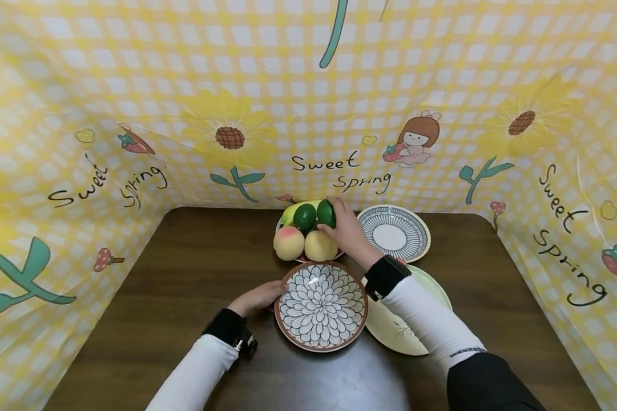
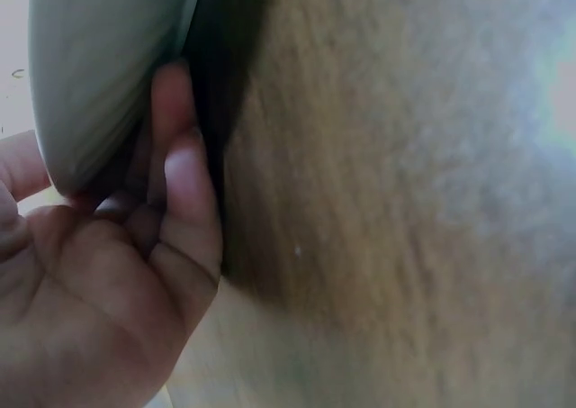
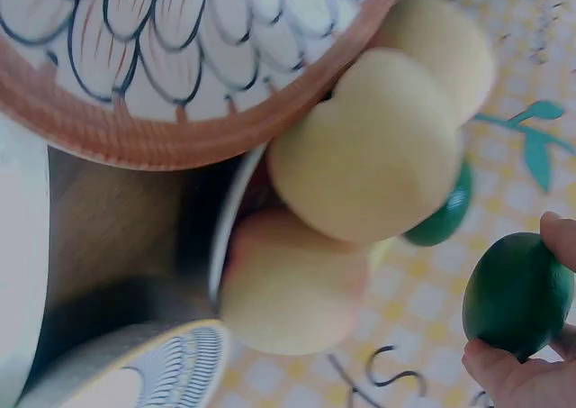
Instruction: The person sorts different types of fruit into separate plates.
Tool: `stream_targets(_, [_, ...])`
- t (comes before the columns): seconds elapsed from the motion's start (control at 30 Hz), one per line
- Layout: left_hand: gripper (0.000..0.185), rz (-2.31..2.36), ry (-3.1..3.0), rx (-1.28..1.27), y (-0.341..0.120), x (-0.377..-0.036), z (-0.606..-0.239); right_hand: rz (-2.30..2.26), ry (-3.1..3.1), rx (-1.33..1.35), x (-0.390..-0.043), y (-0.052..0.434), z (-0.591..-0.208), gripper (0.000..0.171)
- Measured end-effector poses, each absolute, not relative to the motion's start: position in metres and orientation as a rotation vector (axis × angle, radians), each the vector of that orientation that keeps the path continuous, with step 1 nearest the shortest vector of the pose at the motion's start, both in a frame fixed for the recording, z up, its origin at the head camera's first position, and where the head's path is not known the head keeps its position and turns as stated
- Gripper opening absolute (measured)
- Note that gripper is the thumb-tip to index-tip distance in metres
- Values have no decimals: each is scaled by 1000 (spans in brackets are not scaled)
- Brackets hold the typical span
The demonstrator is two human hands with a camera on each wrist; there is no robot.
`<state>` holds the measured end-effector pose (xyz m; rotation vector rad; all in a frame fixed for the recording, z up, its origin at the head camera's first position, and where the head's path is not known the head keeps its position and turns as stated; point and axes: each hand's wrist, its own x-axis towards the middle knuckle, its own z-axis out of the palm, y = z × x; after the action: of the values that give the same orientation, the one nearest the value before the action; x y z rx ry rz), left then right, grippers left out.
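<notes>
We saw the left hand (image 1: pixel 257 298) gripping the petal-patterned bowl (image 1: pixel 321 306) at its brown rim, in front of the fruit-filled dish (image 3: pixel 230 214). The right hand (image 1: pixel 350 231) held a dark green avocado (image 3: pixel 519 295) between thumb and fingers, over the dish's right side, behind a yellow peach (image 1: pixel 321 246).

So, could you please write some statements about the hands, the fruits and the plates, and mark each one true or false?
1. The right hand holds a dark green fruit. True.
2. The left hand touches nothing. False: it grips the brown-rimmed dish.
3. In the head view, a pink-tinged peach lies beyond the brown-rimmed dish. True.
4. The blue-lined plate is stacked with cups. False: its visible surface is bare.
</notes>
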<state>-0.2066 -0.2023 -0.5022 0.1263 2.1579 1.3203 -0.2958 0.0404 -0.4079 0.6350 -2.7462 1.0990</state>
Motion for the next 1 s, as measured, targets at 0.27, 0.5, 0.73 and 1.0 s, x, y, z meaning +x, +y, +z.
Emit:
stream_targets(0.27, [44,1349,2164,254,-211,-206,-498,1168,-2719,956,-257,53,-402,71])
stream_targets(0.5, [43,1375,2099,268,-214,-211,-497,918,-2784,1345,-223,60,-430,70])
stream_targets(0.73, [37,1346,2152,154,-210,-206,-497,794,-2894,1524,-199,61,-461,65])
stream_targets(1.0, [42,1326,2130,185,-206,-204,-498,664,-2952,1554,-193,64,-477,69])
